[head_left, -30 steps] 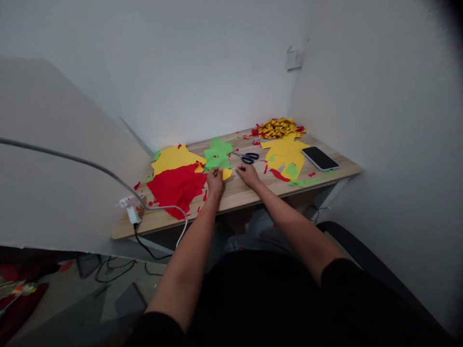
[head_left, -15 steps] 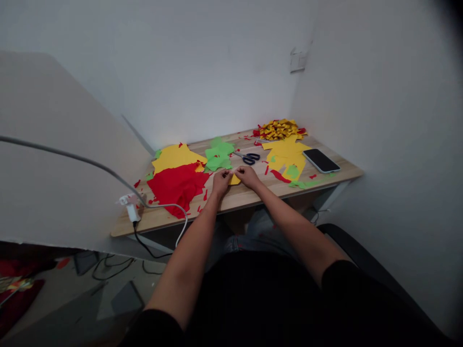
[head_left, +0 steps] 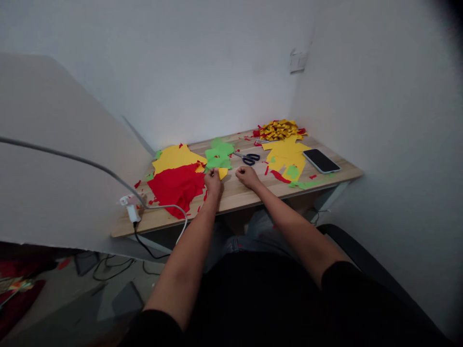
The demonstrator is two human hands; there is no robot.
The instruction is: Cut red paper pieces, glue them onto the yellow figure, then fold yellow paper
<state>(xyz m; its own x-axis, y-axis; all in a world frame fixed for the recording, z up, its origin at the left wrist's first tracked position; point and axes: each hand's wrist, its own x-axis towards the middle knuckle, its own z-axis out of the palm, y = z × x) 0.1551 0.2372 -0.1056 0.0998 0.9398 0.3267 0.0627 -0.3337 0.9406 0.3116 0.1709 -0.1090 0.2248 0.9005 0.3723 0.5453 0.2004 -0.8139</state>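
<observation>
My left hand (head_left: 213, 182) is closed in a pinch at the front middle of the table, beside the red sheets. A small yellow piece (head_left: 223, 172), thin like paper or felt, juts from its fingertips to the right. My right hand (head_left: 248, 177) is a short way off to the right, apart from that piece, its fingers curled together. Whatever may be between them is too small to make out. Just beyond lie dark-handled scissors (head_left: 250, 158). Green pieces (head_left: 219, 154) are spread behind my left hand, and red sheets (head_left: 177, 185) lie to its left.
Yellow sheets (head_left: 173, 158) lie at the back left, more cut yellow sheets (head_left: 287, 156) at the right. A heap of folded yellow and red pieces (head_left: 280, 129) sits at the back. A phone (head_left: 321, 160) lies near the right edge. A grey cable (head_left: 108, 169) crosses the left side.
My hands have moved apart. The left hand has gone left with the small yellow piece, while the right stays almost where it was, off that piece.
</observation>
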